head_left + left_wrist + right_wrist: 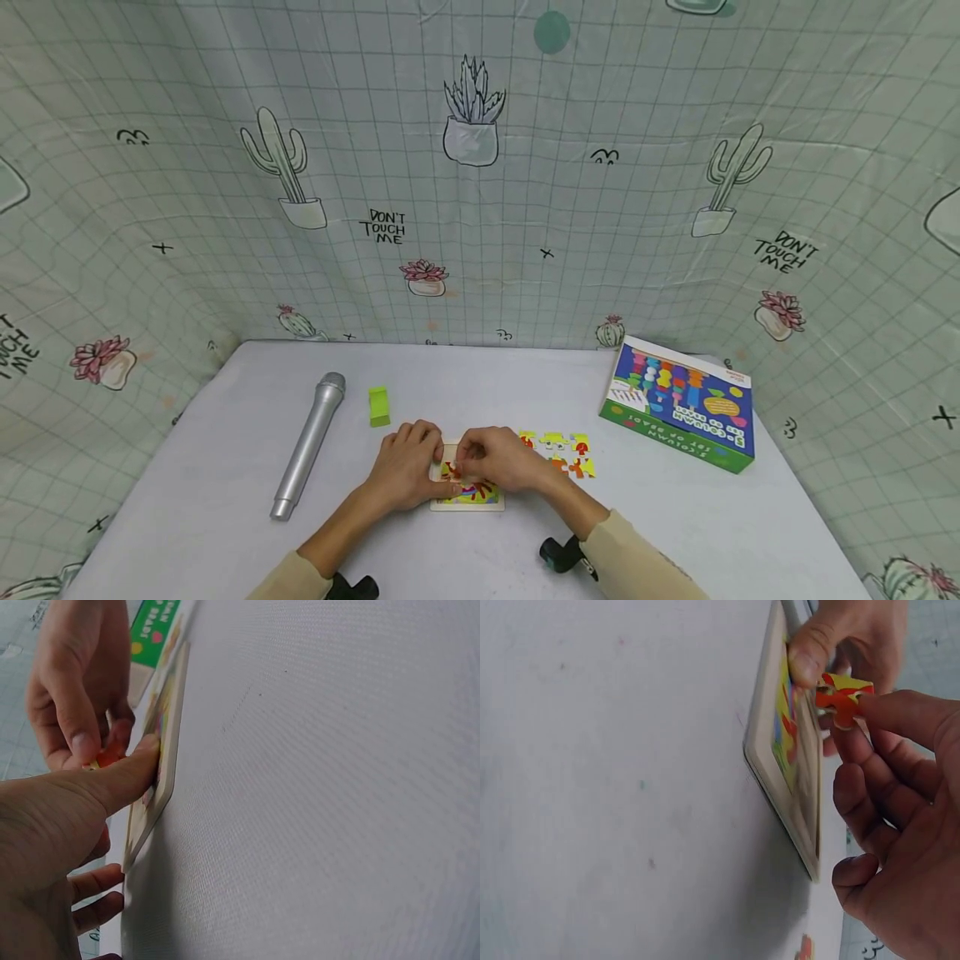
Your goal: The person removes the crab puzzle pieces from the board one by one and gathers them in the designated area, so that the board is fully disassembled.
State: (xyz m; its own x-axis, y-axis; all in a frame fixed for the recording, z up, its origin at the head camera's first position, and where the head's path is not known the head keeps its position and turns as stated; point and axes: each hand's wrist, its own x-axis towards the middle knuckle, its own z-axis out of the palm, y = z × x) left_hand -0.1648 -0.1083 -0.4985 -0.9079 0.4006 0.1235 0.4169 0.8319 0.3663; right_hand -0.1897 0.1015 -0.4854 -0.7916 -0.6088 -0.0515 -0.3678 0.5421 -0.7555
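A wooden jigsaw board (467,506) with a pale rim lies on the table, its near part filled with colourful pieces. My left hand (407,468) holds the board at its left side, the thumb (135,774) lying over the picture. Between the thumb and fingertips of my right hand (500,458) is a yellow and red puzzle piece (844,697), tilted just above the board. In the right wrist view the bare wooden bed shows in part of the board. More loose puzzle pieces (581,467) lie to the right, partly hidden by the right hand.
A silver microphone (309,446) lies at the left, beside a light green block (378,407). The blue and green toy box (678,404) sits at the back right. A patterned cloth (480,217) hangs behind the white table (187,500).
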